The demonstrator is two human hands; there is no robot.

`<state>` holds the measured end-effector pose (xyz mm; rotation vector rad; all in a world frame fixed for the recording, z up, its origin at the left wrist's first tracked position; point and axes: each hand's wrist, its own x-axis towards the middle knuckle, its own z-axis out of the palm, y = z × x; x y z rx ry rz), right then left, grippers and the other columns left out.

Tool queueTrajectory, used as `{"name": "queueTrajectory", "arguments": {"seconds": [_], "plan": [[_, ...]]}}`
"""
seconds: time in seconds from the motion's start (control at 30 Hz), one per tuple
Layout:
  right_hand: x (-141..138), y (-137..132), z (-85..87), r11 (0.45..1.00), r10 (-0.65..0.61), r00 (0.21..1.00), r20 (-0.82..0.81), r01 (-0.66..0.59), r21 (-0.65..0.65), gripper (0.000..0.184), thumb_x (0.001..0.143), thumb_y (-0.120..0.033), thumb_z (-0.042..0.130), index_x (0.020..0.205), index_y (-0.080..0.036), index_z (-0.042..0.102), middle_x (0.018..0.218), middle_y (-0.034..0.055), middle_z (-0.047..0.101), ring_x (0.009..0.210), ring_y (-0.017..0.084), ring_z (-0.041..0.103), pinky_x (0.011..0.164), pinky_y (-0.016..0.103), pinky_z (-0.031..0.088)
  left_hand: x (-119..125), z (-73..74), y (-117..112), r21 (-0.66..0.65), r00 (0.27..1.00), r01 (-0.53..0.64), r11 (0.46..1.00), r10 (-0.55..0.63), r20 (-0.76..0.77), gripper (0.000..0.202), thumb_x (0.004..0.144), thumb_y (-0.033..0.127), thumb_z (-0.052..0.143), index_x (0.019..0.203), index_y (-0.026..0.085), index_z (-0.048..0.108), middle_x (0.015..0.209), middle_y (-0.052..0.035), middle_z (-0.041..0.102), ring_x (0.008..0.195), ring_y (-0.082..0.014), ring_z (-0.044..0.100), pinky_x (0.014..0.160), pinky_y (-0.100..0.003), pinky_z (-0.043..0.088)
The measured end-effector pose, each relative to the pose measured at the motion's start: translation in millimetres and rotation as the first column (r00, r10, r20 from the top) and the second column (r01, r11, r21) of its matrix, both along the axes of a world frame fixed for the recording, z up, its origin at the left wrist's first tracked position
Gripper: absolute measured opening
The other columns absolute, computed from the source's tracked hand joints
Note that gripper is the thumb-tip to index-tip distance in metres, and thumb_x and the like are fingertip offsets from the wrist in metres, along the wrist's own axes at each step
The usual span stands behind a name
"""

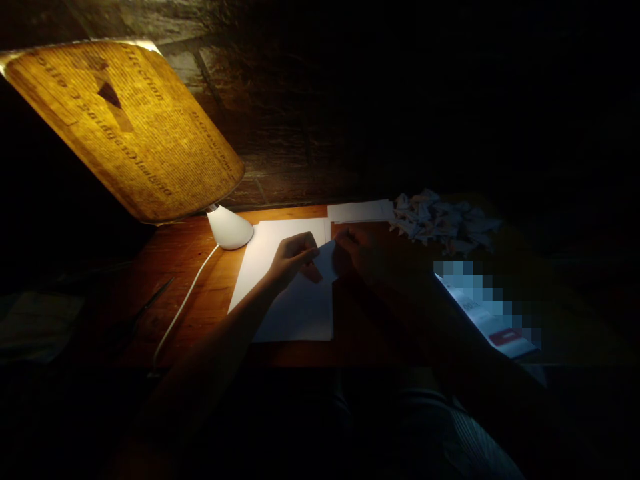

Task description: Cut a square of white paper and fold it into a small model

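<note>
Paper [328, 260] is pinched by your left hand [296, 255] and right hand [356, 244] over the sheets [295, 317], seemingly mid-fold, calling for steady, matched edges

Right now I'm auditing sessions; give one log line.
left hand: pinching paper piece | right hand: pinching same piece | lamp: lit | white sheets: on table | folded papers: heaped at right

The left forearm [245, 310] reaches up and inward from the lower left, and the left hand [299, 252] is curled, thumb and forefinger pinched together and pointing right. The right forearm [453, 330], mostly lost in shadow, slants in from the lower right; the right hand [356, 244] faces the left, near but apart, with bent fingers [343, 235].
</note>
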<state>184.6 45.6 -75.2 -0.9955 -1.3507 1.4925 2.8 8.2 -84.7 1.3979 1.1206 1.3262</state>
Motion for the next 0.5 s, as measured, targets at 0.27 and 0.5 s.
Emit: {"name": "queueTrajectory", "arguments": {"seconds": [0.27, 0.5], "plan": [[1.0, -0.2, 2.4, 0.995, 0.078, 0.997, 0.015, -0.077, -0.062, 0.021, 0.078, -0.038, 0.077, 0.074, -0.023, 0.064, 0.071, 0.0007, 0.064, 0.067, 0.017, 0.057, 0.064, 0.030, 0.045, -0.3, 1.7, -1.5, -0.034, 0.999, -0.012, 0.999, 0.014, 0.049, 0.029, 0.068, 0.031, 0.084, 0.057, 0.018, 0.060, 0.057, 0.0004, 0.055, 0.050, -0.0116, 0.052, 0.045, -0.023, 0.038], [3.0, 5.0, 2.6, 0.999, -0.020, 0.999, 0.047, 0.022, -0.036, 0.033, 0.074, -0.049, 0.083, 0.072, -0.021, 0.065, 0.074, 0.0023, 0.066, 0.070, 0.018, 0.060, 0.066, 0.033, 0.046, 0.7, 4.1, -1.3, 0.009, 0.997, -0.069, 0.998, 0.069, 0.030, 0.031, 0.071, 0.034, 0.082, 0.057, 0.018, 0.059, 0.057, 0.0001, 0.057, 0.051, -0.0098, 0.050, 0.049, -0.022, 0.037]]}}
